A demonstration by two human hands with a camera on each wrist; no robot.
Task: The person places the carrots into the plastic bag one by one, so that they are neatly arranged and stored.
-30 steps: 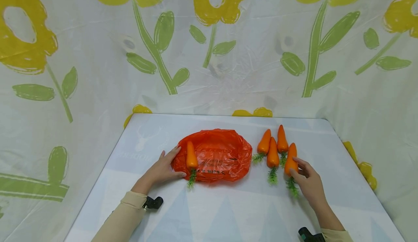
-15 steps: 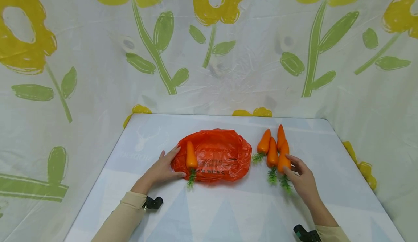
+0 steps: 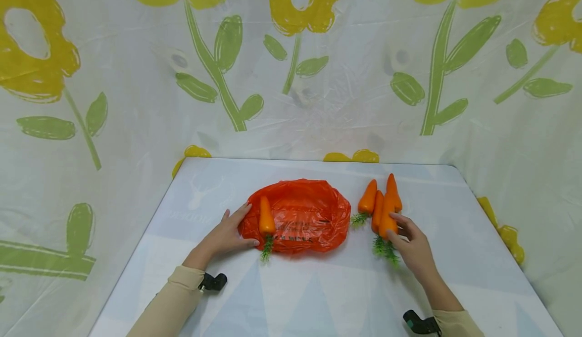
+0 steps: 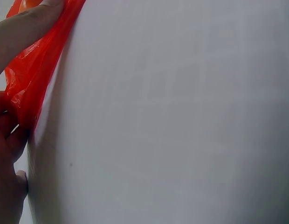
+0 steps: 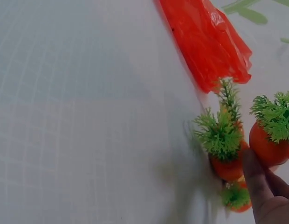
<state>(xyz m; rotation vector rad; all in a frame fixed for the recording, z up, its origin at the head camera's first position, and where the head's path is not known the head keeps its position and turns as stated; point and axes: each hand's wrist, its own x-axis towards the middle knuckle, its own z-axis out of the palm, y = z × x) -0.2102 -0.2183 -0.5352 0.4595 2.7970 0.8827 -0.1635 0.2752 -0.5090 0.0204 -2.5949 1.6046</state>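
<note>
A red plastic bag [image 3: 313, 210] lies spread on the table with a toy carrot [image 3: 266, 218] on its left part, its green top over the front edge. My left hand [image 3: 229, 233] holds the bag's left side, thumb at the front and fingers farther back; the left wrist view has the thumb against the red plastic. My right hand [image 3: 413, 246] grips another toy carrot [image 3: 387, 222] near its leafy end, between thumb and fingers. The held carrot partly covers two carrots on the table. In the right wrist view the held carrot [image 5: 269, 144] is beside other leafy tops.
To the right of the bag lie three loose carrots, the left one [image 3: 367, 198] closest to it. The white table [image 3: 300, 296] ends at a flower-printed curtain [image 3: 354, 109] behind. A small black camera is strapped at each wrist.
My right hand has moved left with the gripped carrot, from the right end of the carrot group to over the others. My left hand and the bag have stayed put.
</note>
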